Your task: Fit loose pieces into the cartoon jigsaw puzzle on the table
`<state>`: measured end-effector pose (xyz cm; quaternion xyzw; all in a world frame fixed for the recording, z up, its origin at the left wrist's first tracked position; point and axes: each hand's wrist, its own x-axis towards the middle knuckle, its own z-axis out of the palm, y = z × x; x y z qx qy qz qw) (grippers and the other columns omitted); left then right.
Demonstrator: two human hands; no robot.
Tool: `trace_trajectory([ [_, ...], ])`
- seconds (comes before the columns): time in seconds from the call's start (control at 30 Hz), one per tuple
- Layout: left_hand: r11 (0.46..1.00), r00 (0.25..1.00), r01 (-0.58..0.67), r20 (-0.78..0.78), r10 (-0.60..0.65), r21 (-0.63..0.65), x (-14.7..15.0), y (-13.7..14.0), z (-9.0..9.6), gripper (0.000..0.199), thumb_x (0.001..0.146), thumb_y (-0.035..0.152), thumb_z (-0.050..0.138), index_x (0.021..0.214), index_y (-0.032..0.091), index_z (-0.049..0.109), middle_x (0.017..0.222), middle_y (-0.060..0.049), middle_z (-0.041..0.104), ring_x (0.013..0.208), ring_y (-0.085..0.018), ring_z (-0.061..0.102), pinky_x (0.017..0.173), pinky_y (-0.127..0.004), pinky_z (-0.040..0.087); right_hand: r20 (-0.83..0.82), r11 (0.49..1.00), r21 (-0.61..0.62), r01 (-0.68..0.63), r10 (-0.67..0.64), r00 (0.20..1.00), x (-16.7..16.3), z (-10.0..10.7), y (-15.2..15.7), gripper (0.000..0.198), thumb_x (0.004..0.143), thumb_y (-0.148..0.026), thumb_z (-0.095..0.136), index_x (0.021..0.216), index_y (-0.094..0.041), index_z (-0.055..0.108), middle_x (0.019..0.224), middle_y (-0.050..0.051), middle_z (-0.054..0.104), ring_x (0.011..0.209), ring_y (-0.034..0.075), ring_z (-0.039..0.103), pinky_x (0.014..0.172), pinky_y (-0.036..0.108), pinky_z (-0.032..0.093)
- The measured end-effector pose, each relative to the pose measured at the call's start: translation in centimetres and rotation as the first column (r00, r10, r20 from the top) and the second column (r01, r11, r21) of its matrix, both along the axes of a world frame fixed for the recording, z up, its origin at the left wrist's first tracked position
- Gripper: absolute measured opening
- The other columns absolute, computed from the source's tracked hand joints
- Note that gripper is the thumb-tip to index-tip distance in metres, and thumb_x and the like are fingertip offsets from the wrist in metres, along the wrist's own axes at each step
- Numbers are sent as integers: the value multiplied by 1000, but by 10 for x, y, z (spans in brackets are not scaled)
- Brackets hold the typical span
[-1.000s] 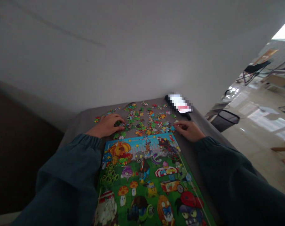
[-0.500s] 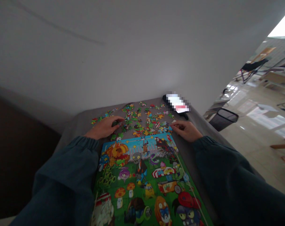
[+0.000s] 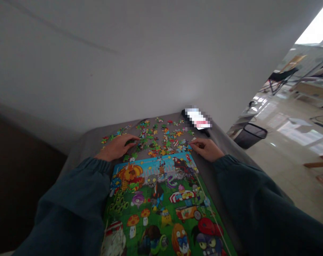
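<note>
My left hand (image 3: 117, 146) rests palm down at the left side of a spread of loose jigsaw puzzle pieces (image 3: 163, 137). Its thumb and index finger are apart, and I make out nothing held between them. On the other side, my right hand (image 3: 206, 148) has thumb and index finger pinched at the right end of the pieces, on what looks like a small puzzle piece, mostly hidden by the fingertips. Nearer to me, between both forearms, lies a colourful cartoon picture board (image 3: 161, 199) with pumpkins, mushrooms and zombies.
A lit phone (image 3: 198, 119) on a black holder stands at the table's back right corner. Grey cloth (image 3: 84, 145) covers the table, which meets a pale wall (image 3: 140, 71). Off to the right, a black mesh bin (image 3: 250, 136) stands on a shiny tiled floor.
The view has shifted slightly, so most things sit a little further left. The right thumb and index finger have drawn closer together, while the left hand stays by the same pieces.
</note>
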<state>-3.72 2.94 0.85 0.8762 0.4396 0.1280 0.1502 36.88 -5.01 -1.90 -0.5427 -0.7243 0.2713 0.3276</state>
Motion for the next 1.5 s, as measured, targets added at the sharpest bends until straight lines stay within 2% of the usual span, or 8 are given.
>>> trace_trajectory([
  [0.37, 992, 993, -117, -38, 115, -46, -21, -36, 52, 46, 84, 55, 50, 117, 28, 66, 126, -4, 66, 116, -27, 59, 100, -37, 44, -3, 999, 42, -28, 28, 1000, 1, -9, 5, 36, 88, -50, 54, 91, -18, 70, 65, 3, 62, 59, 15, 54, 54, 29, 43],
  [0.53, 953, 953, -300, -46, 299, -33, -40, -77, 40, 31, 74, 34, 39, 83, 29, 68, 91, 1, 74, 86, -23, 67, 80, -35, 49, 60, 997, 71, -39, 34, 998, 0, -10, 7, 33, 89, -45, 53, 91, -18, 70, 67, 3, 64, 58, 15, 55, 55, 28, 42],
  [0.6, 917, 917, -397, -58, 396, -23, -51, -90, 28, 23, 65, 30, 36, 61, 27, 58, 64, 2, 67, 66, -23, 63, 65, -35, 46, 92, 995, 94, -34, 25, 995, -2, -9, 7, 31, 89, -43, 53, 90, -18, 70, 66, 3, 64, 57, 15, 55, 55, 28, 42],
  [0.7, 856, 854, -517, -58, 517, 17, -62, -100, 13, 14, 60, 28, 35, 52, 25, 47, 49, 1, 54, 55, -23, 55, 57, -34, 39, 134, 989, 150, 0, -20, 991, -6, -6, 7, 28, 89, -39, 53, 90, -17, 70, 63, 2, 62, 56, 15, 54, 55, 28, 40],
  [0.87, 823, 821, -567, -55, 569, 42, -64, -99, 7, 13, 64, 23, 39, 59, 25, 50, 56, 1, 57, 61, -23, 55, 60, -32, 36, 184, 946, 317, 58, -122, 975, -17, -3, 15, 26, 89, -28, 48, 100, -16, 68, 77, 6, 64, 71, 19, 58, 69, 32, 45],
  [1.0, 814, 811, -579, -70, 581, 50, -58, -101, 12, 14, 69, 19, 40, 63, 22, 52, 59, 2, 57, 63, -19, 53, 61, -27, 34, 271, 917, 393, -68, -45, 961, -29, -2, 26, 28, 88, -22, 48, 109, -17, 66, 103, 10, 65, 100, 22, 58, 92, 35, 44],
  [1.2, 797, 792, -601, -86, 604, 66, -55, -106, 14, 21, 74, 16, 36, 68, 20, 57, 63, 2, 57, 66, -17, 53, 63, -24, 32, 394, 916, 335, -220, 76, 916, -32, -3, 29, 37, 92, -32, 53, 126, -21, 63, 117, 10, 62, 109, 24, 52, 98, 41, 39],
  [1.5, 783, 781, -618, -59, 622, 74, -49, -110, 17, 22, 78, 21, 40, 71, 20, 61, 59, 4, 58, 63, -16, 51, 61, -22, 31, 365, 964, 257, -66, -33, 930, -45, -3, 29, 32, 91, -38, 57, 117, -22, 68, 117, 12, 63, 110, 30, 50, 91, 45, 37],
])
